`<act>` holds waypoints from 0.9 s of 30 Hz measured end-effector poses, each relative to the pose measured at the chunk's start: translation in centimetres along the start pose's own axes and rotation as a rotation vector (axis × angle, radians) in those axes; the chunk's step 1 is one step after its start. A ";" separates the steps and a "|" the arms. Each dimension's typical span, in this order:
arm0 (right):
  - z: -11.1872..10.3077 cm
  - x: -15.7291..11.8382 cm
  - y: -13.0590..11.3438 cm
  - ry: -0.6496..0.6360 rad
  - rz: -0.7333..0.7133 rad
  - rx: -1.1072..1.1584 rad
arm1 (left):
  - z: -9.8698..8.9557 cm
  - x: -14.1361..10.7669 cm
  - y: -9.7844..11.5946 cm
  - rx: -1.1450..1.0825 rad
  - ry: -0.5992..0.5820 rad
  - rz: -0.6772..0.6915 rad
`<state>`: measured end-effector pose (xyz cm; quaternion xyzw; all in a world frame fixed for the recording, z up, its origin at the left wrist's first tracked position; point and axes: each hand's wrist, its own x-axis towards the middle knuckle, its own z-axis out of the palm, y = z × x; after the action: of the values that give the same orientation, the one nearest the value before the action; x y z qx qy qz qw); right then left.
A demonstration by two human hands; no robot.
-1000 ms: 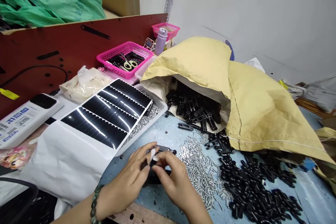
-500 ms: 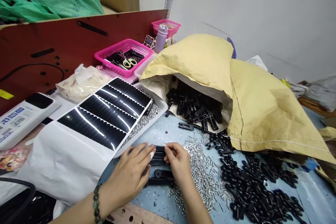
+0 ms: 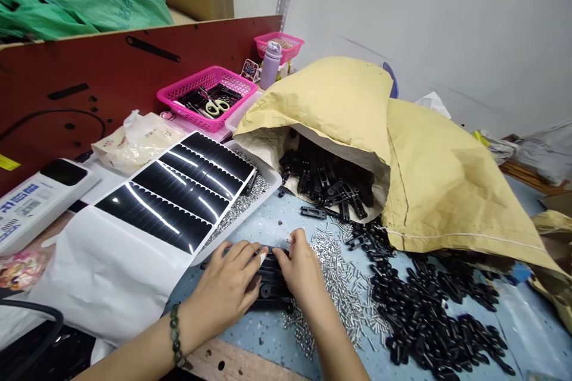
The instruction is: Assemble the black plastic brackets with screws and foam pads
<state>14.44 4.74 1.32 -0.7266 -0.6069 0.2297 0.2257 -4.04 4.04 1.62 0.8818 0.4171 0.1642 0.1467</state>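
**Left hand** [image 3: 223, 292] and **right hand** [image 3: 304, 274]: together, both clamped on a black plastic bracket [image 3: 270, 286] resting on the speckled blue bench [image 3: 263, 214]. Just right: loose steel screws [image 3: 344, 292]. Further right: heap of black plastic pieces [image 3: 429, 315]. Behind: open yellow woven sack [image 3: 447, 178], holding more. Left: white tray [image 3: 263, 190], under black sticker sheets [image 3: 174, 196].

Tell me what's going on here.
A person has their left hand and right hand on black plastic parts on a speckled blue work surface. Loose silver screws lie just to the right, beside a heap of black plastic pieces. More black pieces fill an open yellow woven sack.
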 end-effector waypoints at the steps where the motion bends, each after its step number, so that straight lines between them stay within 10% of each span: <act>1: -0.3 -0.2 0.2 0.035 -0.041 -0.037 | 0.0 -0.2 0.0 -0.021 -0.010 -0.008; 9: 0.5 -2.6 1.1 -0.016 -0.403 0.191 | 1.4 -1.8 -0.5 -0.158 -0.063 -0.007; 15: -1.1 -6.0 2.9 0.234 -0.320 0.080 | 1.6 -1.5 -0.7 -0.235 -0.175 -0.074; 27: 1.9 -8.2 1.6 0.249 -0.572 0.133 | 2.2 -1.1 0.3 -0.242 -0.098 0.034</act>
<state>13.20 -3.52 -0.67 -0.5328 -0.7380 0.1055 0.4005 -3.64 2.73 -0.41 0.8715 0.3716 0.1725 0.2696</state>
